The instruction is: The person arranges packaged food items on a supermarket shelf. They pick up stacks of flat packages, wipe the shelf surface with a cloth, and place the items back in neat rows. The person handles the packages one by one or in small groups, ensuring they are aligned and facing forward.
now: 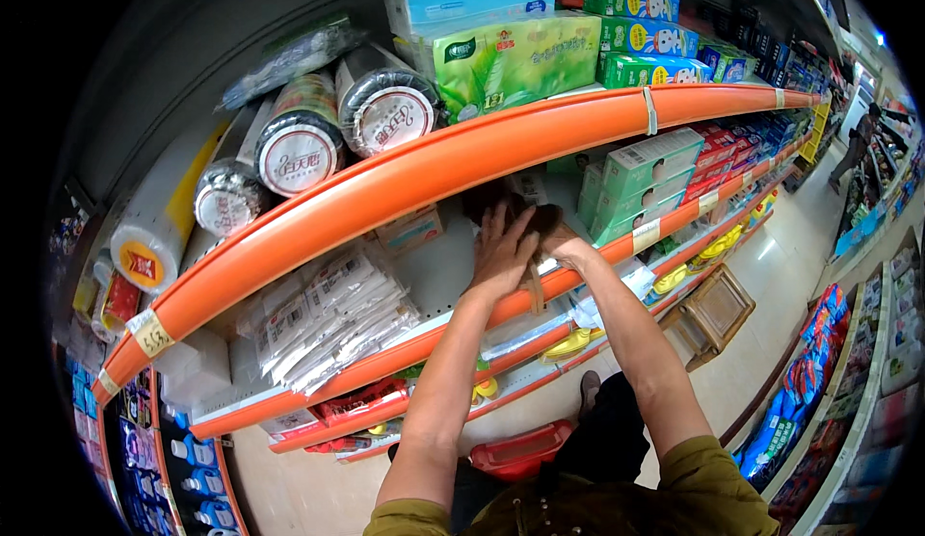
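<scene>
Both my hands reach into a shelf bay under a curved orange shelf edge. My left hand (503,250) lies with its fingers stretched out and slightly apart against dark brown soft-looking things at the back. Close beside it, my right hand (566,244) closes around a dark brown item (542,218); its fingertips are mostly hidden. What kind of thing it is, I cannot make out. A tan strap (535,288) hangs below the hands over the lower shelf edge. To the left lies a fanned stack of flat plastic-wrapped packets (328,314). Pale green boxes (641,184) are stacked to the right.
Above run black-wrapped rolls (299,146) and a green tissue pack (515,62) behind an orange shelf edge (424,175). A wooden stool (711,314) and a red plastic stool (520,449) stand on the floor. Another person (858,146) is far down the aisle.
</scene>
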A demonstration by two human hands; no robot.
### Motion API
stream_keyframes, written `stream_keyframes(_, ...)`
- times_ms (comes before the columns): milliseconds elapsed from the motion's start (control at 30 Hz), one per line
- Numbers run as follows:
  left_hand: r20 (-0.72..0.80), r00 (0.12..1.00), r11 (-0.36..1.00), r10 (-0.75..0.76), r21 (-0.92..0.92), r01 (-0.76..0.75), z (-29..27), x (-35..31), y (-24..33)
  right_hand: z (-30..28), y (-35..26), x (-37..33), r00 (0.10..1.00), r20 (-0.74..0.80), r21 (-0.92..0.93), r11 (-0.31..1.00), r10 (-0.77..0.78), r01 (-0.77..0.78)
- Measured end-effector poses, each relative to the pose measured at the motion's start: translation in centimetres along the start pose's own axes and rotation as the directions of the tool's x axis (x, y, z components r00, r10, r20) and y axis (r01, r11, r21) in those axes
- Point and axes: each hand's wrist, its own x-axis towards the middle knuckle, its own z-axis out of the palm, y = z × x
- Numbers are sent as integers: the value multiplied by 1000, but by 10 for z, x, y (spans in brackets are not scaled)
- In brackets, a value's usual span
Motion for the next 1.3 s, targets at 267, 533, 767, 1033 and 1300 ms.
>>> stream_keyframes(267,-63,993,992,-99,69,104,17,49,-44,-3,0,-2,983,-106,-305,936,149,-174)
stream_keyframes(533,-119,993,970,17,243,13,18,94,-95,8,-20,5,973,-32,-459,862,227,-217)
stream_keyframes(767,-47,951,914,307,-262,-308,8,70,-34,-10,0,2,992,-84,-557,821,93,-124)
stream_keyframes(1033,-84,932,934,352,-38,-356,21,91,-70,2,12,13,984,-180,-513,855,-21,-76)
stream_keyframes(1300,-225,953,920,202,378,-106,23,93,-101,-6,15,14,999,-29,-361,932,13,-23)
